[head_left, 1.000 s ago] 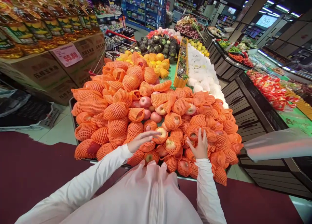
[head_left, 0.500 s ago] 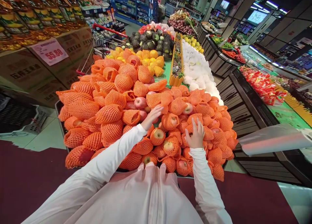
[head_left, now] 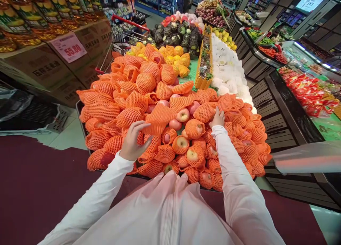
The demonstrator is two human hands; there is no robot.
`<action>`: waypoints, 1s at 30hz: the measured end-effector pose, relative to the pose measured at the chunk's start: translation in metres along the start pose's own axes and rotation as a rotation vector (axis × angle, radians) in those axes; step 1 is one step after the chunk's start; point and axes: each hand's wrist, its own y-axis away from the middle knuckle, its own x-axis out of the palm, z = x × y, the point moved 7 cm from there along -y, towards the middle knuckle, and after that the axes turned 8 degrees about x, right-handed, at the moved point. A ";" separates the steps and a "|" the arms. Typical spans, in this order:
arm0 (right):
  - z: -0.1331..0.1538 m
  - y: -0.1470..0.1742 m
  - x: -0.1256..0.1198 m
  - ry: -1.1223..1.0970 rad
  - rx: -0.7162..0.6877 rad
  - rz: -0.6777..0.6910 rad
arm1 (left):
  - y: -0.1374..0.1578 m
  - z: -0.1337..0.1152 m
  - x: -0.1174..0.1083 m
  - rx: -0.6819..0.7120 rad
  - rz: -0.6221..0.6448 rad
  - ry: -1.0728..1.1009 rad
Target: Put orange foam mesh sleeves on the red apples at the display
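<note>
Head view, only camera. Left hand (head_left: 134, 140): fingers curved, thumb well parted from them, no fruit between. Nearest thing: a flattened orange foam sleeve (head_left: 160, 120), just beyond the left fingertips and to their right. Its long axis runs obliquely, near end by those fingertips, far end rising away and rightward. Contact at the near end: cannot tell; edge blurred there.

Right hand (head_left: 218, 120): reaches farther out over the pile, fingers bent, one pointing forward. Netted apple (head_left: 204, 112) lies immediately left of these fingers, long axis roughly crosswise, right end at the fingertips. Whether they grip it or only rest against it: cannot tell, underside hidden.

Between the two hands: bare apple (head_left: 182, 115), right of the sleeve, left of the netted apple; second bare apple (head_left: 175, 124) just nearer the body.

Key relation, my judgement: sleeve is the left hand's, its near end facing the thumb gap; right fingers are well apart from it, with both bare apples intervening.
</note>
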 end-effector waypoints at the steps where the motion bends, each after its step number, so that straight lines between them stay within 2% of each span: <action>1: 0.001 -0.004 0.002 -0.004 0.019 -0.008 | 0.004 0.004 -0.005 -0.024 -0.020 -0.028; 4: 0.001 -0.008 -0.001 -0.039 0.040 -0.041 | 0.012 0.010 -0.016 -0.070 -0.069 -0.058; 7: -0.003 -0.008 -0.013 -0.085 0.040 -0.078 | 0.019 0.007 -0.029 -0.018 -0.124 -0.087; 12: -0.019 0.003 -0.058 -0.292 0.103 -0.346 | 0.035 0.001 -0.055 0.096 -0.249 -0.160; 14: -0.014 0.019 -0.082 -0.396 0.028 -0.454 | 0.041 0.005 -0.063 0.084 -0.270 -0.148; 16: 0.002 0.041 -0.103 -0.507 -0.112 -0.465 | 0.045 0.013 -0.069 0.047 -0.289 -0.129; 17: 0.014 0.054 -0.110 -0.558 -0.191 -0.406 | 0.046 0.016 -0.070 0.031 -0.300 -0.125; 19: 0.044 0.083 -0.114 -0.620 -0.368 -0.167 | 0.046 0.022 -0.071 0.006 -0.323 -0.136; 21: 0.076 0.117 -0.104 -0.610 -0.527 0.125 | 0.042 0.027 -0.066 -0.023 -0.332 -0.177; 23: 0.102 0.152 -0.085 -0.512 -0.680 0.327 | 0.036 0.027 -0.059 -0.036 -0.339 -0.211; 27: 0.130 0.199 -0.030 -0.262 -0.852 0.549 | 0.022 0.016 -0.047 0.062 -0.377 -0.160; 30: 0.135 0.210 0.008 -0.178 -0.835 0.663 | 0.019 0.017 -0.041 0.032 -0.349 -0.078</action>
